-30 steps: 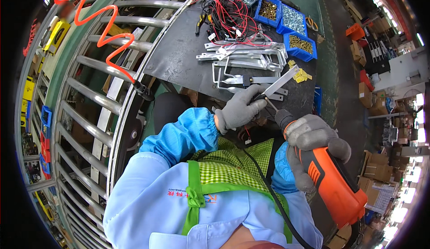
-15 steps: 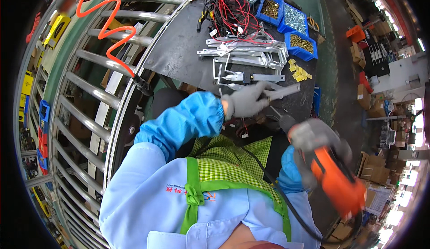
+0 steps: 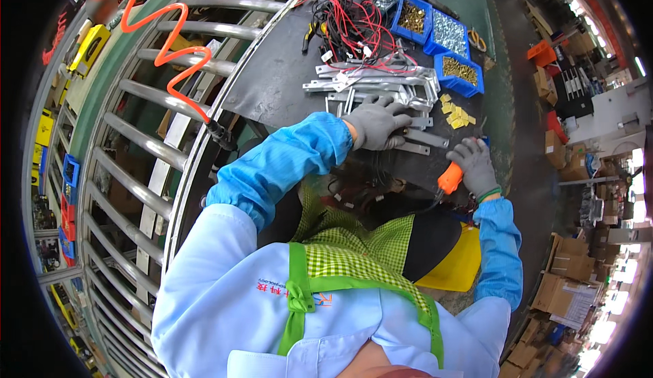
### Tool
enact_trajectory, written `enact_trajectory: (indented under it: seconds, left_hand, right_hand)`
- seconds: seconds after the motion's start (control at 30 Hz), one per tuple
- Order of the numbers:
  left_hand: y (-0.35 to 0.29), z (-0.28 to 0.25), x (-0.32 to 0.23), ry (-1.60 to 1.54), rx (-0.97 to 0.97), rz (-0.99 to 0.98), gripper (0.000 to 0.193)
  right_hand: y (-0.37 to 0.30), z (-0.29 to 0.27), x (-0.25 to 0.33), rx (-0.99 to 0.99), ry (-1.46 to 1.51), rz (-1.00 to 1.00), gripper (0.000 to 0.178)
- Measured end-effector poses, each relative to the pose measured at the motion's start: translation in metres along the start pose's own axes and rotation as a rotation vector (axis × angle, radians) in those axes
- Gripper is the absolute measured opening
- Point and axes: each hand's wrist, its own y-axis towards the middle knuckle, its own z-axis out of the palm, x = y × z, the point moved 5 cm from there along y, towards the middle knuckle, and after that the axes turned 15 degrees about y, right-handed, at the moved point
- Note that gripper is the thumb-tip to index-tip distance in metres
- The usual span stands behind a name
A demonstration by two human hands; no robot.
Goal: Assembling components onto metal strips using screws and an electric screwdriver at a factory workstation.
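Note:
My left hand (image 3: pixel 376 124), in a grey glove, lies over a pile of flat silver metal brackets (image 3: pixel 381 77), fingers spread. Beside its fingertips, two flat metal strips (image 3: pixel 427 138) poke out to the right at the table's near edge. My right hand (image 3: pixel 475 165), also gloved, is closed around an orange corded power drill (image 3: pixel 450 178) by the table's right corner. Most of the drill's front is hidden under the glove. Small yellow pieces (image 3: pixel 457 114) lie between the two hands, farther back on the dark table.
Blue bins of brass-coloured (image 3: pixel 459 72) and silver fasteners (image 3: pixel 449 32) stand at the back right. A tangle of red and black wires (image 3: pixel 347 21) sits behind the brackets. Leftward are a metal roller rack (image 3: pixel 146 150) and a coiled orange hose (image 3: pixel 180 58).
The drill has swung from near my right side up to the table's right corner, in my right hand. My left hand has moved slightly back, its fingers now over the brackets.

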Motion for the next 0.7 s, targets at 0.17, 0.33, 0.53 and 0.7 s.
enact_trajectory:
  seconds: [0.17,0.33,0.53,0.7]
  left_hand:
    - [-0.01,0.019,0.011,-0.384,0.507,-0.127,0.067]
    - [-0.006,-0.001,0.004,-0.159,0.355,-0.15,0.074]
    - [-0.006,-0.022,0.002,-0.089,0.271,-0.192,0.073]
    - [-0.009,-0.042,0.003,-0.148,0.178,-0.183,0.07]
  right_hand:
    - [0.001,0.017,-0.013,0.022,0.053,0.14,0.052]
    - [0.027,-0.041,-0.01,-0.015,0.317,0.284,0.058]
    - [0.121,-0.101,0.003,-0.335,0.517,0.106,0.053]
    - [0.207,-0.071,-0.014,-0.423,0.482,0.093,0.053]
